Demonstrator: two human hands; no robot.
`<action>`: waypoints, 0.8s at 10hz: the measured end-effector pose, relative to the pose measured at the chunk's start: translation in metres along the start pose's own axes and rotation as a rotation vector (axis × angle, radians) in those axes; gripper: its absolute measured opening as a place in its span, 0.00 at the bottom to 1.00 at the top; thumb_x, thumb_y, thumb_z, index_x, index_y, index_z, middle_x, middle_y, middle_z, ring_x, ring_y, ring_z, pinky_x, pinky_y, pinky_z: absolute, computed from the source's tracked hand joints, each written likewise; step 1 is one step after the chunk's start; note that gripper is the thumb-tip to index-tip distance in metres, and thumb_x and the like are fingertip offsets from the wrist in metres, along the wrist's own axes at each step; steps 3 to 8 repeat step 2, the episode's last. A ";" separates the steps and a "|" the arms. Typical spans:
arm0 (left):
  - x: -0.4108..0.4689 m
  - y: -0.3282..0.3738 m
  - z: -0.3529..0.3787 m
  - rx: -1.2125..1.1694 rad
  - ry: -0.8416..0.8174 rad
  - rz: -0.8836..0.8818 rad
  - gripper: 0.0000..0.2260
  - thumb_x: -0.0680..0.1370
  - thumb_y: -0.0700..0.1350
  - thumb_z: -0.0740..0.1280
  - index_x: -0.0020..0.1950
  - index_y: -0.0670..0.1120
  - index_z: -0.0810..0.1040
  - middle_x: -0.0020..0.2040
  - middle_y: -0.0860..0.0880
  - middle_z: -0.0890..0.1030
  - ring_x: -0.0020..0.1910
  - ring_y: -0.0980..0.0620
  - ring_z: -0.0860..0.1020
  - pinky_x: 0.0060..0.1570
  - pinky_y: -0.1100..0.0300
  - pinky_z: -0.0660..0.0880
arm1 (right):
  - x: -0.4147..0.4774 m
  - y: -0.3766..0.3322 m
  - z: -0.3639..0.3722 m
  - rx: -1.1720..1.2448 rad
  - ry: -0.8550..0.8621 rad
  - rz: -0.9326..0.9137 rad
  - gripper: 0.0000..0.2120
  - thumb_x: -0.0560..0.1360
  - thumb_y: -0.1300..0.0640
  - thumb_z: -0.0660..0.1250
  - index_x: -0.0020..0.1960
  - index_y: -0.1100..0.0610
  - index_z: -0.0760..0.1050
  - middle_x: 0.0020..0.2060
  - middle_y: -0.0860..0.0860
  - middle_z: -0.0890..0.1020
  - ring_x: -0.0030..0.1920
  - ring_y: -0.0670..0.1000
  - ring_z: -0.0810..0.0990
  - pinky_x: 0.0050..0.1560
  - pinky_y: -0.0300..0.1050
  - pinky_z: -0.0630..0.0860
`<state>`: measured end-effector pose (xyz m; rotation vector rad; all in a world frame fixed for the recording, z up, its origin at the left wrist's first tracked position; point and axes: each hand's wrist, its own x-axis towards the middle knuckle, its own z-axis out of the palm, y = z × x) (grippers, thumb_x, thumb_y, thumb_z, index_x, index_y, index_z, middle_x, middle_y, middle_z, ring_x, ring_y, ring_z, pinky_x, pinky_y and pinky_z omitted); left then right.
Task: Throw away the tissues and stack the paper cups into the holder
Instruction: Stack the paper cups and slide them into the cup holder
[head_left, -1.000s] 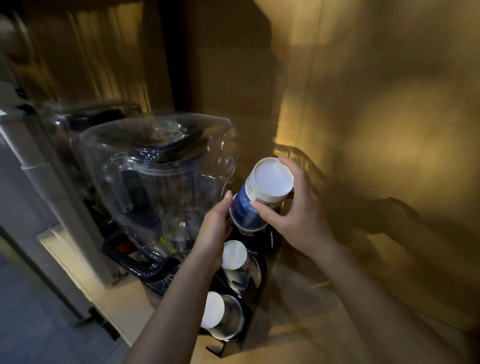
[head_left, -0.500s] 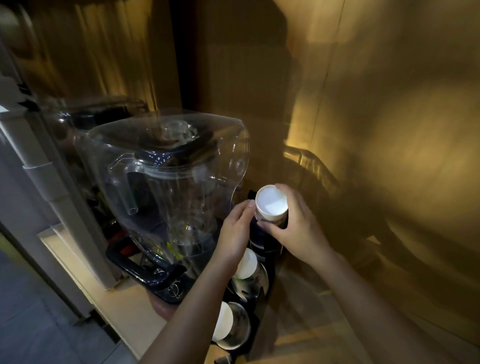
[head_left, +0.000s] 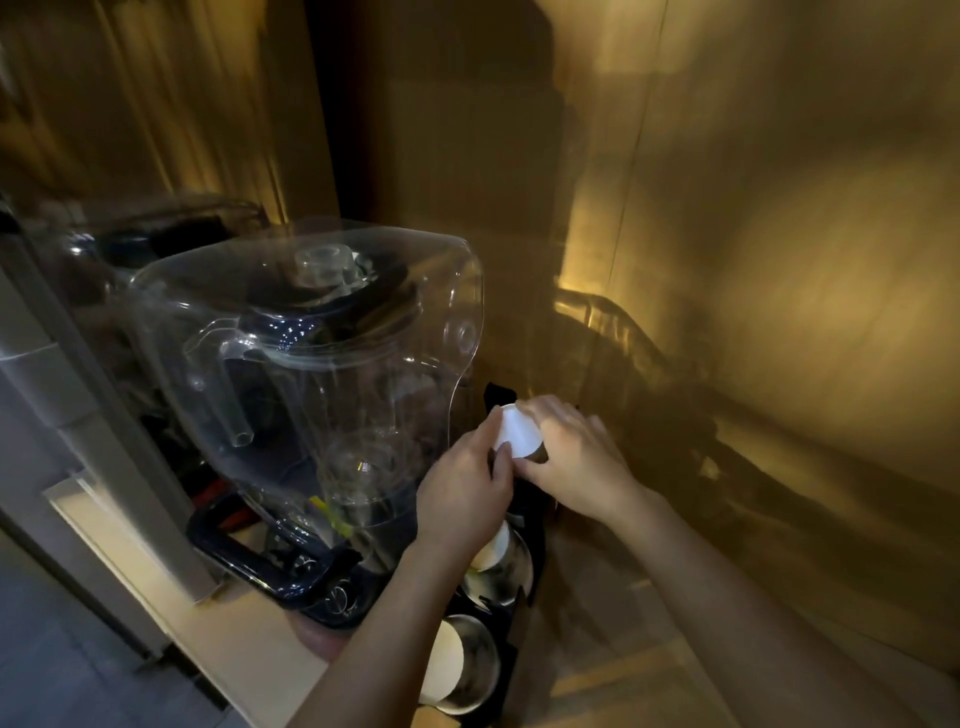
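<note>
An upturned paper cup (head_left: 517, 434), white bottom facing me, sits at the far slot of the black cup holder (head_left: 535, 540). My right hand (head_left: 576, 462) wraps it from the right, fingers over its top. From the left, my left hand (head_left: 467, 488) pinches its side. Only the cup's base and a little of its dark wall show. Two more slots nearer me hold stacked cups: one (head_left: 493, 551) in the middle, one (head_left: 441, 667) at the front, each in a shiny ring. No tissues are in view.
A large clear blender jug (head_left: 311, 364) on a dark base (head_left: 291, 566) stands just left of the holder, close to my left hand. A second clear jug (head_left: 156, 234) is behind it. A wooden wall rises at right; the wooden counter's edge runs at lower left.
Both hands have brought the cup down and away from me, from raised and tilted above the holder to low in the far slot. Most of its blue wall is now hidden.
</note>
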<state>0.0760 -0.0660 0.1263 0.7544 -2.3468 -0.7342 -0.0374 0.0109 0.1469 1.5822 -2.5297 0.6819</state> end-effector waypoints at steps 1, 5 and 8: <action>0.008 0.004 -0.007 0.069 -0.063 0.021 0.20 0.80 0.48 0.57 0.72 0.51 0.64 0.62 0.45 0.77 0.59 0.46 0.76 0.53 0.51 0.75 | 0.004 -0.005 -0.006 -0.054 -0.107 0.016 0.29 0.72 0.48 0.64 0.69 0.53 0.59 0.68 0.51 0.67 0.66 0.54 0.66 0.62 0.54 0.61; 0.014 0.016 -0.018 0.199 -0.015 0.087 0.18 0.78 0.48 0.59 0.68 0.47 0.69 0.61 0.44 0.77 0.59 0.45 0.74 0.55 0.50 0.73 | 0.004 -0.005 -0.030 -0.069 -0.167 0.007 0.31 0.71 0.46 0.65 0.70 0.51 0.59 0.69 0.51 0.64 0.67 0.54 0.64 0.63 0.53 0.60; 0.014 0.016 -0.018 0.199 -0.015 0.087 0.18 0.78 0.48 0.59 0.68 0.47 0.69 0.61 0.44 0.77 0.59 0.45 0.74 0.55 0.50 0.73 | 0.004 -0.005 -0.030 -0.069 -0.167 0.007 0.31 0.71 0.46 0.65 0.70 0.51 0.59 0.69 0.51 0.64 0.67 0.54 0.64 0.63 0.53 0.60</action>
